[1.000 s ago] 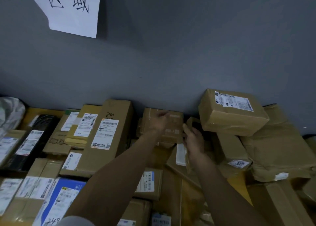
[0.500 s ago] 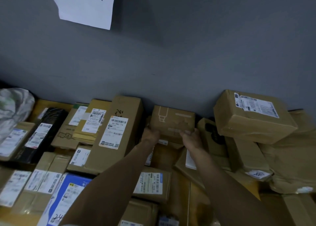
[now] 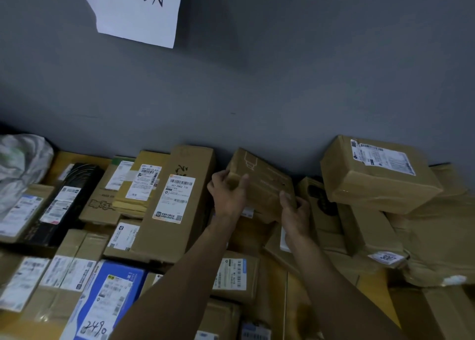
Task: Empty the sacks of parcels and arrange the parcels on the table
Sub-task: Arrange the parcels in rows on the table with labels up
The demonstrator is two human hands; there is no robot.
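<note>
While both hands clamped the plain brown cardboard box (image 3: 259, 185) at the grey wall (image 3: 282, 95) | left hand (image 3: 227, 194) on upper-left end, right hand (image 3: 295, 211) on lower-right corner | long axis ran upper-left to lower-right, tilted | open slot probably just right of tall labelled carton (image 3: 177, 200); left hand nearer it.
</note>
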